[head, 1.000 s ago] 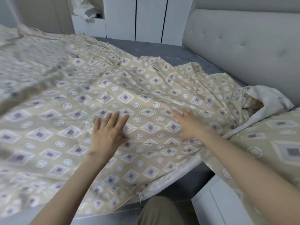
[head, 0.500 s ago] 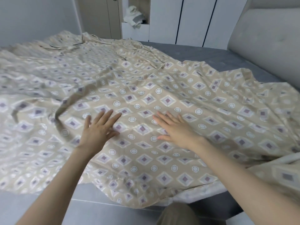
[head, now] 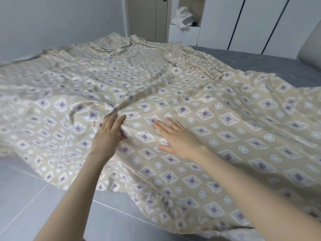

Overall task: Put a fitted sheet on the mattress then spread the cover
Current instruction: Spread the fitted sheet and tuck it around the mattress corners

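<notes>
A beige cover (head: 217,119) printed with purple diamonds and white circles lies spread over the bed, rumpled at the far end and hanging off the near edge. The grey fitted sheet (head: 260,61) shows on the mattress at the back right. My left hand (head: 108,134) lies flat on the cover with straight fingers, and a fold of cloth bunches just ahead of its fingertips. My right hand (head: 177,138) presses palm down on the cover beside it, fingers spread. Neither hand grips the cloth.
A padded headboard (head: 311,47) rises at the far right. White wardrobe doors (head: 251,20) stand behind the bed, with an open niche holding crumpled linen (head: 184,20). Grey floor tiles (head: 34,197) lie at the lower left, a pale wall (head: 52,23) beyond.
The view has swung left, away from the headboard. Both hands have slid leftward along the cover, still flat, and cloth now bunches ahead of the left hand.
</notes>
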A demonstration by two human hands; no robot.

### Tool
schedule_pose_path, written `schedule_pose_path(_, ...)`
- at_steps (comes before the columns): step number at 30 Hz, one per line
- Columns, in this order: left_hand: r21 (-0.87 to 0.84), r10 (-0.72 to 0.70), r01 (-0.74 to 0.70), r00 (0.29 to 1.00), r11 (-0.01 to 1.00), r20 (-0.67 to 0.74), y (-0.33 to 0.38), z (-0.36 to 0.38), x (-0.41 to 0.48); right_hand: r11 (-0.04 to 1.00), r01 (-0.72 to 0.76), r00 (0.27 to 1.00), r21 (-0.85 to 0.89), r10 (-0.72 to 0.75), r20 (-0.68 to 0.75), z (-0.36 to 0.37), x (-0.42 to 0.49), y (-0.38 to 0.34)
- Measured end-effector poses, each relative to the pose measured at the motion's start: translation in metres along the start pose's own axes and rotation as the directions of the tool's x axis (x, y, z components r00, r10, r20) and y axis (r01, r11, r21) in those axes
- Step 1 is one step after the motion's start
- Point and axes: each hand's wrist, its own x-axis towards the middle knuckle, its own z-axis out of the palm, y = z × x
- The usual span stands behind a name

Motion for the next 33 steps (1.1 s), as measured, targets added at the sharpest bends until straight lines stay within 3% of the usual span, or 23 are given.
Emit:
schedule_pose_path(3,0.025,-0.009,0.009,1.000,1.000,-0.014,-0.010,-0.001,0.000,1.000,0.016,1.000,0.000,-0.016,-0.005,0.001,0.025,-0.012)
schedule_pose_path(7,0.204,-0.051,0.070,0.994,0.976,-0.098,-0.036,-0.008,0.001,0.998,0.044,0.998,0.035,-0.043,-0.036,0.002,0.053,-0.027)
schedule_pose_path(9,-0.048,-0.059,0.054,0.990,0.997,-0.128,-0.044,-0.012,0.003,0.996,0.050,0.998,0.068,-0.047,-0.035,0.001,0.063,-0.033)
schedule_pose_path(11,-0.362,-0.105,0.040,0.981,0.931,-0.161,-0.041,-0.012,0.007,0.995,0.048,0.998,0.084,-0.045,-0.038,0.001,0.066,-0.034)
schedule_pose_path(15,-0.581,-0.382,0.274,0.922,0.767,-0.069,-0.038,-0.020,0.016,0.978,0.046,0.999,0.202,-0.043,-0.021,-0.001,0.070,-0.032)
schedule_pose_path(18,-0.572,-0.515,0.361,0.848,0.737,-0.129,-0.042,-0.022,0.020,0.934,0.027,0.999,0.358,-0.017,-0.030,-0.005,0.074,-0.032)
schedule_pose_path(21,-0.610,-0.562,0.346,0.802,0.713,-0.202,-0.047,-0.024,0.021,0.938,0.020,0.994,0.345,0.018,-0.105,-0.005,0.081,-0.039)
schedule_pose_path(24,-0.629,-0.637,0.446,0.763,0.637,-0.104,-0.055,-0.029,0.026,0.952,0.016,0.988,0.307,0.033,-0.152,-0.004,0.094,-0.049)
schedule_pose_path(29,-0.710,-0.597,0.398,0.801,0.581,-0.039,-0.063,-0.037,0.022,0.968,0.003,0.991,0.252,0.032,-0.133,-0.002,0.116,-0.061)
schedule_pose_path(33,-0.579,-0.558,0.438,0.829,0.688,-0.036,-0.070,-0.040,0.020,0.967,0.014,0.980,0.253,0.038,-0.197,-0.004,0.125,-0.067)
